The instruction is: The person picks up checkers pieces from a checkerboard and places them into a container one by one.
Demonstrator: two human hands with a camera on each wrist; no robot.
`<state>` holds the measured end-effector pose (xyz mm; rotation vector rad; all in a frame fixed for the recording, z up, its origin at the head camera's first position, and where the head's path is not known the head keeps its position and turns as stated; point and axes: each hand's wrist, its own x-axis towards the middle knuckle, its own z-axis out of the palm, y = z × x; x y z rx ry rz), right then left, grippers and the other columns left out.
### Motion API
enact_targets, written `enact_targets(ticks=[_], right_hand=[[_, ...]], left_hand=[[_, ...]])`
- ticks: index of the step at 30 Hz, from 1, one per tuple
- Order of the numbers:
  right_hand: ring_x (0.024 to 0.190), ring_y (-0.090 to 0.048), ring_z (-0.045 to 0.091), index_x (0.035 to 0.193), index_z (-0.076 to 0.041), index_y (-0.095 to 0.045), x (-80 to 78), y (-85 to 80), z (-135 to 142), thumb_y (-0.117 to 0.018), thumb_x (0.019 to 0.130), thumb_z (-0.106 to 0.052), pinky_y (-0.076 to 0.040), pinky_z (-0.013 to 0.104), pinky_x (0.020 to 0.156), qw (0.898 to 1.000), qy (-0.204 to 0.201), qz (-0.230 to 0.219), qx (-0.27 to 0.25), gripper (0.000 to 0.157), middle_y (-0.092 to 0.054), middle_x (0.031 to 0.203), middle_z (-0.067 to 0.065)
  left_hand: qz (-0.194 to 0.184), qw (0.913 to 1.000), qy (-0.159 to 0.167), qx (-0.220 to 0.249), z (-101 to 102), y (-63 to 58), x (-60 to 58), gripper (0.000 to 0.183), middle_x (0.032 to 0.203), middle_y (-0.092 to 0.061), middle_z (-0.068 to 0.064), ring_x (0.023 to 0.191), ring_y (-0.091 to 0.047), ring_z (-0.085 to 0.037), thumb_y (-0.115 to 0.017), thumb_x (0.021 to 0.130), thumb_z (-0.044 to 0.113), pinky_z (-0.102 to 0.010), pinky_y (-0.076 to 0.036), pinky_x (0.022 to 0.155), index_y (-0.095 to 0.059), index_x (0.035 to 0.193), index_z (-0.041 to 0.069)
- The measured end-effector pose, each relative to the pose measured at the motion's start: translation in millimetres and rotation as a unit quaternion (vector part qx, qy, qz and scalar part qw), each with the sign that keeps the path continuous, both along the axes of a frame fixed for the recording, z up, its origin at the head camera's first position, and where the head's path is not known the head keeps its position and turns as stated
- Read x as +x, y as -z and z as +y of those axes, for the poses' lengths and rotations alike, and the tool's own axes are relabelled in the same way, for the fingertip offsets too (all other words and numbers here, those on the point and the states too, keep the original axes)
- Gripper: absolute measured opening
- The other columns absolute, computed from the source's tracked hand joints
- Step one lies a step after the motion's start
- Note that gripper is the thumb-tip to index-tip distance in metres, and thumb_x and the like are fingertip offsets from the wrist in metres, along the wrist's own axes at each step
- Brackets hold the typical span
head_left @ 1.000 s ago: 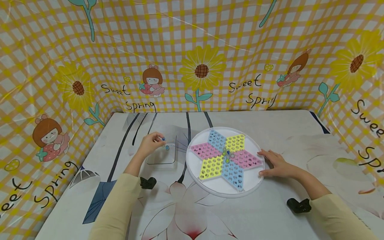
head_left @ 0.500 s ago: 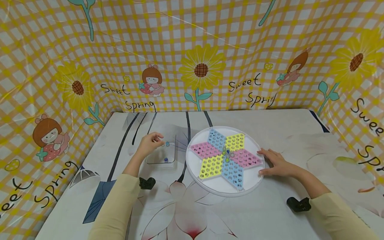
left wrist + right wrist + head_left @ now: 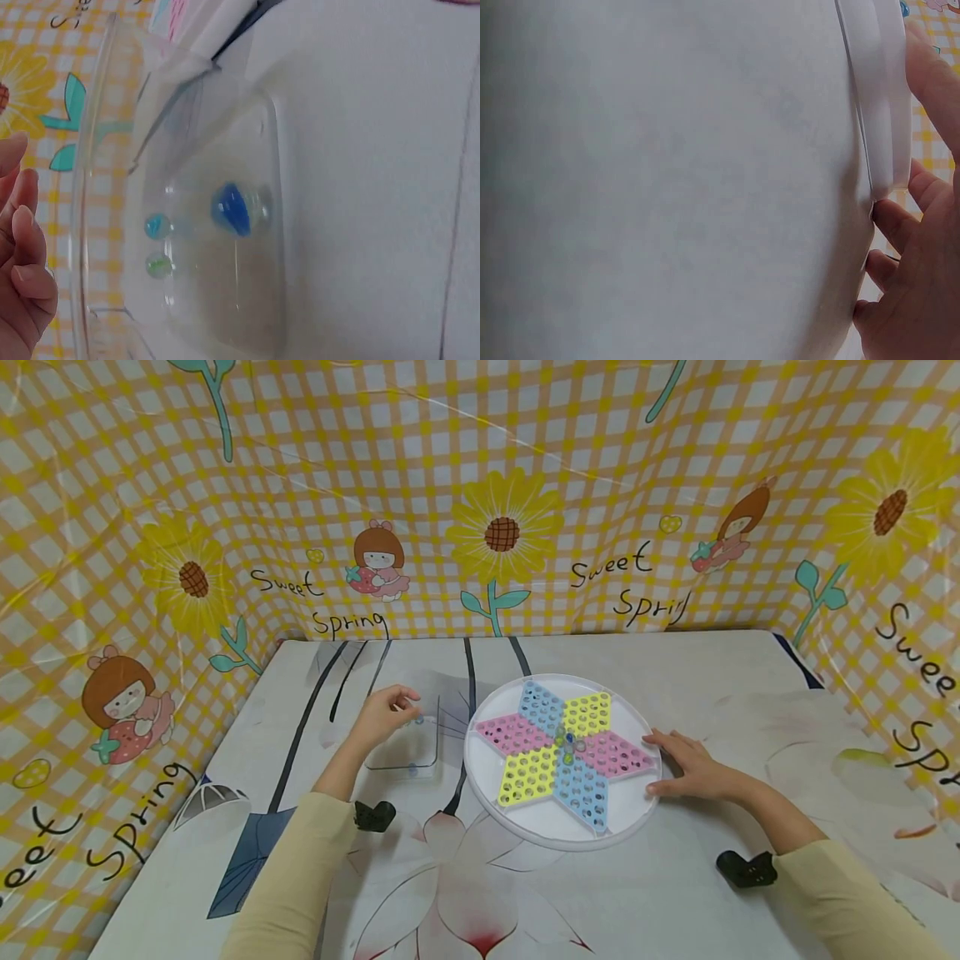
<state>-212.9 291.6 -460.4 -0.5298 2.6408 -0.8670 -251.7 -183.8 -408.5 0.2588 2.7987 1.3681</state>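
My left hand (image 3: 388,717) hovers over a clear plastic box (image 3: 401,767), fingers loosely bent and no marble visible between them. In the left wrist view several glass marbles lie in the box: a blurred blue marble (image 3: 231,208) by one wall, a teal marble (image 3: 157,226) and a green marble (image 3: 158,264). My right hand (image 3: 692,768) rests with spread fingertips against the right rim of a round white Chinese checkers board (image 3: 483,781). The right wrist view has thumb and fingers touching the board's outer edge. Several marbles (image 3: 570,747) are gathered at the star's centre.
A table (image 3: 660,877) covered with floral-print cloth carries box and board side by side. Yellow checked fabric (image 3: 427,485) hangs behind and along both sides. Black wrist mounts (image 3: 373,816) sit beside each sleeve.
A second ago my left hand pinched a blue marble; it has let go, and the marble dropped into the box and rolled. That hand rose slightly to the right. My right hand stayed put.
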Motion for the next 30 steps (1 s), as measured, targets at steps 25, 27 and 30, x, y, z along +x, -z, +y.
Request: enact_targets(ticks=[25, 27, 30], right_hand=[[0.127, -0.001, 0.057, 0.134, 0.002, -0.03, 0.8, -0.6, 1.3, -0.073, 0.072, -0.032, -0.002, 0.072, 0.095, 1.0, -0.004, 0.005, -0.014, 0.083, -0.016, 0.141, 0.036], [0.127, -0.001, 0.057, 0.134, 0.002, -0.03, 0.7, 0.0, 1.4, -0.073, 0.072, -0.032, -0.001, 0.071, 0.095, 1.0, -0.002, 0.005, -0.014, 0.083, -0.016, 0.141, 0.036], [0.127, -0.002, 0.057, 0.134, 0.002, -0.03, 0.5, 1.1, 1.5, -0.073, 0.072, -0.033, -0.001, 0.071, 0.096, 1.0, 0.0, 0.007, -0.011, 0.083, -0.017, 0.141, 0.036]], left_hand=[[-0.022, 0.9906, 0.135, -0.008, 110.1, 6.0, 1.5, 0.024, 0.081, -0.058, -0.003, 0.063, -0.048, -0.009, -0.066, 0.084, 0.017, -0.019, -0.038, 0.053, -0.063, 0.104, 0.005], [-0.024, 0.9892, 0.144, -0.01, 117.3, 7.8, 2.1, 0.023, 0.08, -0.058, -0.002, 0.064, -0.048, -0.009, -0.066, 0.084, 0.017, -0.019, -0.038, 0.053, -0.063, 0.104, 0.006], [-0.028, 0.9871, 0.157, -0.013, 127.4, 10.7, 2.7, 0.021, 0.08, -0.057, 0.0, 0.065, -0.048, -0.008, -0.067, 0.083, 0.016, -0.017, -0.038, 0.053, -0.064, 0.102, 0.007]])
